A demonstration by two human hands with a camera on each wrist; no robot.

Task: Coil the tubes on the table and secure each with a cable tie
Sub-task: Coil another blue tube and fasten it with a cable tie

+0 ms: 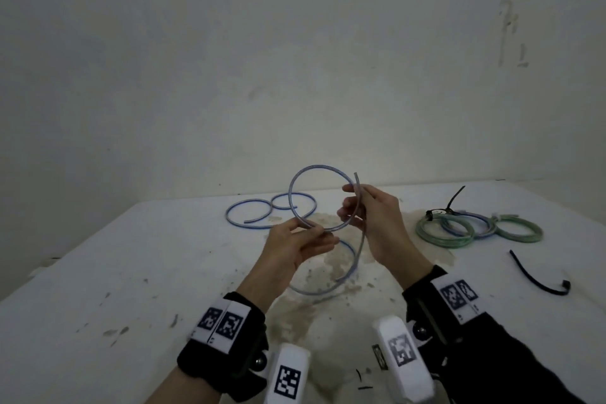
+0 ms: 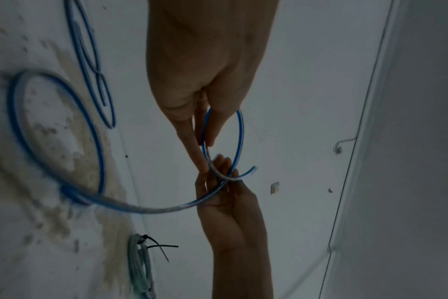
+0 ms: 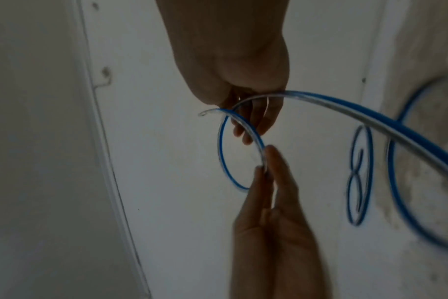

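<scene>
Nearby, tied coils (image 1: 478, 227), loose tie (image 1: 537, 274)

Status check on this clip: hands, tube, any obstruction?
Left hand and right hand both pinch the blue tube, one loop formed, tail trailing on table. Loose cable tie waiting. Nothing obstructing.

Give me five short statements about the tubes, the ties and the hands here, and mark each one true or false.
1. Both hands hold the same blue tube. True: the left hand pinches it low, the right hand grips it higher.
2. The held tube is already tied. False: no tie is on it and its tail still lies on the table.
3. A loose black cable tie lies on the table to the right. True.
4. The finished coils lie to the left. False: they lie to the right.
5. Another blue tube lies uncoiled behind the hands. True.
</scene>
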